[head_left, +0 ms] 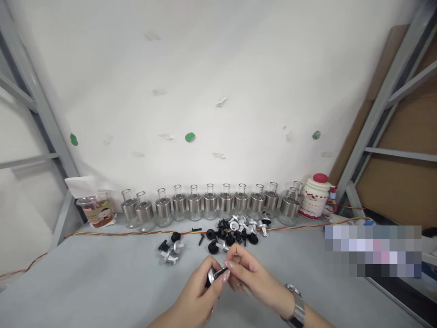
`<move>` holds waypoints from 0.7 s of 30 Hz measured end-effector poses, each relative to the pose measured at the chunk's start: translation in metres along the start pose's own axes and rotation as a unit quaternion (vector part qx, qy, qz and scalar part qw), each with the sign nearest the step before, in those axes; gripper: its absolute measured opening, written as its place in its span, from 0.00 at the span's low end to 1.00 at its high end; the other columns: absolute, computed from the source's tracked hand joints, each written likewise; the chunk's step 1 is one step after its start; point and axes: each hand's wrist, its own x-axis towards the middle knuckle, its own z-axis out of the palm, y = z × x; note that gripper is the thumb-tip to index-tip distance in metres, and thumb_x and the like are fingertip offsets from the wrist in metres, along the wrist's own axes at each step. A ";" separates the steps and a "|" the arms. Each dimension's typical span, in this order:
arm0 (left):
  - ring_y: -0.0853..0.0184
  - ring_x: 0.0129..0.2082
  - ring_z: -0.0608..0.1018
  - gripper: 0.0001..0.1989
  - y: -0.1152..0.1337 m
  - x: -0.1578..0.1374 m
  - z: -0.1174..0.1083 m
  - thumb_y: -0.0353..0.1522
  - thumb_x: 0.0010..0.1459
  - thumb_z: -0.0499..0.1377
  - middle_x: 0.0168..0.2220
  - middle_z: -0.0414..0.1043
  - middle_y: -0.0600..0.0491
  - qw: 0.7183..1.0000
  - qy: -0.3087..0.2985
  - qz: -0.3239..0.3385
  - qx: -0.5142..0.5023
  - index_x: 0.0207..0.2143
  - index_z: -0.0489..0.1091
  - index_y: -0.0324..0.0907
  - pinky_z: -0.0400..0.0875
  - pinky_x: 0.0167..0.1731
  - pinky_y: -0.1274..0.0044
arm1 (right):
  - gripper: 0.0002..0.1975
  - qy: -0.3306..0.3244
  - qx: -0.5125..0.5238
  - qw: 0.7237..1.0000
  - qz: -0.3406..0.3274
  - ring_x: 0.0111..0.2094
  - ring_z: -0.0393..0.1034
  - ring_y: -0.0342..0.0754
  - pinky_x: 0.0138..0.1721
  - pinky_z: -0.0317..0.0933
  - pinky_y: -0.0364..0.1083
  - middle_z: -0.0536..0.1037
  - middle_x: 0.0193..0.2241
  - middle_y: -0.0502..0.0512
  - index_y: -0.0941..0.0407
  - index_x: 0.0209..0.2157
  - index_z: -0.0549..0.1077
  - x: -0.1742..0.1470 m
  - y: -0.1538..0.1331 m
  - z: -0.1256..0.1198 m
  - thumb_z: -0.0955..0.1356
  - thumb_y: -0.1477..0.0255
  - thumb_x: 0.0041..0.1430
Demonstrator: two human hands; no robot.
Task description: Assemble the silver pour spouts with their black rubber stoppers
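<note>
Low in the middle of the view, my left hand (201,288) is closed round a silver-and-black bottle stopper part (211,275) with a dark stem pointing up to the right. My right hand (251,272) meets it there, thumb and fingers pinched at the stem's tip; what exactly lies between those fingers is partly hidden. Just beyond my hands lies a pile of loose black parts (230,239) and silver-white parts (243,223). A smaller group of silver and black pieces (170,256) rests to the left of it.
A row of glass bottles with metal bands (210,200) lines the wall. At its left stands a plastic cup with a drink (99,214), at its right a cream jar with a red lid (314,198). A red-yellow wire (136,233) crosses the grey table (102,278).
</note>
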 end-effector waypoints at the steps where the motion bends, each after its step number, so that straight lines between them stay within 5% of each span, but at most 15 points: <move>1: 0.78 0.08 0.53 0.13 0.000 0.000 0.000 0.44 0.55 0.49 0.11 0.50 0.66 1.000 0.002 0.003 0.003 0.28 0.55 0.44 0.48 0.09 0.85 | 0.16 0.004 -0.014 1.000 -0.008 0.16 0.54 0.37 0.19 0.49 0.39 0.62 0.16 0.42 0.55 0.28 0.58 0.000 -0.001 0.001 0.64 0.57 0.51; 7: 0.78 0.10 0.54 0.12 0.004 -0.001 0.000 0.42 0.56 0.49 0.12 0.50 0.66 0.999 0.021 0.013 0.024 0.28 0.55 0.44 0.48 0.10 0.85 | 0.13 0.061 -0.072 0.995 -0.032 0.18 0.55 0.37 0.20 0.51 0.39 0.61 0.16 0.42 0.55 0.27 0.58 -0.002 -0.002 0.004 0.63 0.60 0.54; 21: 0.78 0.09 0.54 0.13 -0.005 0.003 0.000 0.44 0.56 0.47 0.11 0.50 0.67 0.999 0.033 0.003 0.020 0.30 0.53 0.44 0.50 0.10 0.86 | 0.13 0.073 -0.069 0.994 -0.043 0.17 0.55 0.37 0.19 0.52 0.38 0.61 0.15 0.41 0.55 0.26 0.57 -0.002 0.002 0.004 0.62 0.62 0.55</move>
